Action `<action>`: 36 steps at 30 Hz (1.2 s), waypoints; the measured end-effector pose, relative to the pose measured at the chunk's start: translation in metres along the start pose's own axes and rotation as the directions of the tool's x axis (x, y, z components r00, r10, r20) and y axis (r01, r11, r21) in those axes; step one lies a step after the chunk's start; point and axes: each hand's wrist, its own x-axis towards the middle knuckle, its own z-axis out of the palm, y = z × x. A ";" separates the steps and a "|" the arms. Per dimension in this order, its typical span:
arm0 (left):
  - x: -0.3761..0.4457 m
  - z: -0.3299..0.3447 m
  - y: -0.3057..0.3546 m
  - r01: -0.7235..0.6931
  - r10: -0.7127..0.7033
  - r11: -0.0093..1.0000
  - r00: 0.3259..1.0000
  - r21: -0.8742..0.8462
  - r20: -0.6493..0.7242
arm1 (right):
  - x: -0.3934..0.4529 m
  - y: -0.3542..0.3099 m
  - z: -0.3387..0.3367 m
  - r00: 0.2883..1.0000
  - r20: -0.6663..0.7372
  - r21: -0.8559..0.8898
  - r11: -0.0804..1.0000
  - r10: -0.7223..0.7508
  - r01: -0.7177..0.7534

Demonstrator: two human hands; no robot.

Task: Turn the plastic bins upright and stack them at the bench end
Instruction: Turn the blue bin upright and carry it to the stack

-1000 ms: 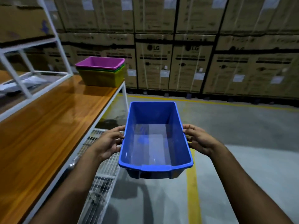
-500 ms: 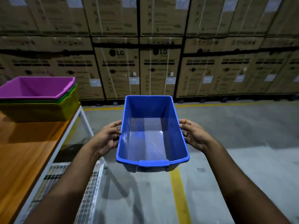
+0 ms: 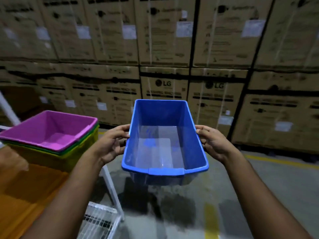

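Note:
An upright, empty blue plastic bin (image 3: 162,144) hangs in the air over the floor, just past the bench end. My left hand (image 3: 113,144) grips its left long rim and my right hand (image 3: 211,143) grips its right long rim. To the left, a stack of nested bins (image 3: 50,145) stands upright on the orange bench top (image 3: 25,192): a magenta bin on top, a green rim under it, a yellow bin at the bottom. The blue bin is to the right of the stack and apart from it.
A wall of stacked cardboard boxes (image 3: 164,57) fills the background. The bench's white leg (image 3: 110,185) and a wire mesh lower shelf (image 3: 98,221) sit below my left arm. Grey concrete floor with yellow lines (image 3: 211,219) lies to the right.
I have walked closer to the bench end with the blue bin held in both hands. The bin stack now looks larger and nearer on the left. My grip is unchanged.

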 end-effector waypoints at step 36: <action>-0.004 -0.241 0.133 -0.395 0.282 0.908 0.322 0.142 -0.904 | 0.404 -0.035 0.445 0.396 0.897 -0.200 0.979 0.196 -0.032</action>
